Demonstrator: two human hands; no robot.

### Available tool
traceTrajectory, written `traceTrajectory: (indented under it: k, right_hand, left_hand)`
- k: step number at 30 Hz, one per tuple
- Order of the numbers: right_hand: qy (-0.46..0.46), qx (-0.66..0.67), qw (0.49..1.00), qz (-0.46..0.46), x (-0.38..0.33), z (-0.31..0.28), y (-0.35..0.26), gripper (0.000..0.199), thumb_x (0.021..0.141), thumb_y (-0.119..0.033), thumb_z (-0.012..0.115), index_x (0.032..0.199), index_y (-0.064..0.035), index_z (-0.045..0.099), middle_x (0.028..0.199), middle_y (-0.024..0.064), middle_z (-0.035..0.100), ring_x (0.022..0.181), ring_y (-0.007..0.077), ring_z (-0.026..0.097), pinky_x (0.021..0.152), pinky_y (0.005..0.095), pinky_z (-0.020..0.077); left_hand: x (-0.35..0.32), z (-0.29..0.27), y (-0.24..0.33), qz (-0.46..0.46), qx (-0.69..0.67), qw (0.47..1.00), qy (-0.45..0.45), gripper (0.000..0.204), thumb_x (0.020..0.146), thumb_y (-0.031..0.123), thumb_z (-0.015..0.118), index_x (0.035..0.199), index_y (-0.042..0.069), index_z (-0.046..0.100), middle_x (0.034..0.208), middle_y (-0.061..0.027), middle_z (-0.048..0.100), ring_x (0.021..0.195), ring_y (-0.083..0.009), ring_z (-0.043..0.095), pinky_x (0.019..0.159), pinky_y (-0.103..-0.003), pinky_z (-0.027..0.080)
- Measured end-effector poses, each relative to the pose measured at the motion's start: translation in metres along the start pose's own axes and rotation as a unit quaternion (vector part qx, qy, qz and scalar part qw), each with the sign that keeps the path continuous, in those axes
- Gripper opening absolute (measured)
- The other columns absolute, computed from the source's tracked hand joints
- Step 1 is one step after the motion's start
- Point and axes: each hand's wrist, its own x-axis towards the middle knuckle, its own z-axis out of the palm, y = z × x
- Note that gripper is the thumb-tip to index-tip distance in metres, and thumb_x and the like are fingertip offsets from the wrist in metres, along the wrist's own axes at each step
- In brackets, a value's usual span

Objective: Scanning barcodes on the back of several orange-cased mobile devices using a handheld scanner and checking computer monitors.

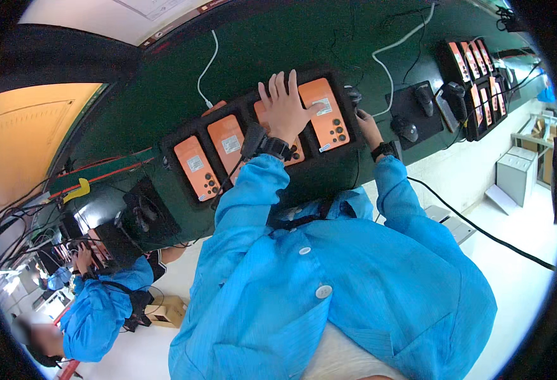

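Observation:
A black foam tray [165, 149] lies on the bench with several orange phones in it, backs up. My left hand [285, 107] spreads its fingers over the third phone [297, 152] from the left, mostly hiding it; its thumb reaches over the label of the rightmost phone [327, 120]. The leftmost phone [196, 170] and the second phone [228, 140] show labels and round camera lenses. Beside the tray's right end, my right hand [370, 130] has curled fingers near the end of a white cable [380, 60]. What it grips is too small to make out.
Right of me stand a dark mouse [405, 128], handheld scanners [424, 98] and a black rack [470, 130] of orange phones. Another white cable [210, 69] ends behind the tray. A black cable [481, 227] hangs past my right arm. A co-worker [104, 310] sits at lower left.

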Motion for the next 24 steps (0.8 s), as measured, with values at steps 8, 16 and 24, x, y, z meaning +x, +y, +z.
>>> traceTrajectory:
  k: [8,16,24]
  right_hand:
    - [0.076,-0.047,0.996,0.007,-0.088,-0.028,-0.097,0.03,0.082,-0.02,0.066,0.102,0.0013,0.061,0.079,0.0024,0.063,0.071,0.0107,0.053,0.065,0.0292,0.0453]
    - [-0.095,-0.091,0.991,0.018,-0.118,0.023,-0.162,0.022,0.081,-0.022,0.064,0.082,0.0,0.062,0.068,0.0033,0.06,0.063,0.0115,0.055,0.06,0.0284,0.0441]
    - [-0.144,-0.119,0.981,0.045,-0.1,0.02,-0.189,0.023,0.076,-0.019,0.064,0.089,0.0002,0.066,0.07,0.0041,0.062,0.065,0.0109,0.056,0.06,0.0285,0.046]
  left_hand:
    - [-0.002,0.006,-0.005,-0.006,0.023,1.0,-0.002,0.097,0.071,0.07,0.061,0.138,0.004,0.035,0.134,-0.0185,0.038,0.132,-0.0353,0.027,0.109,-0.061,0.008]
    - [0.0,0.005,-0.006,-0.004,0.028,1.0,0.011,0.096,0.071,0.069,0.06,0.138,0.005,0.036,0.129,-0.0157,0.041,0.127,-0.0331,0.031,0.108,-0.06,0.01]
    - [-0.002,0.003,-0.005,0.016,0.027,0.997,0.066,0.083,0.07,0.052,0.068,0.135,0.007,0.041,0.122,-0.0138,0.047,0.121,-0.0322,0.039,0.107,-0.059,0.019]
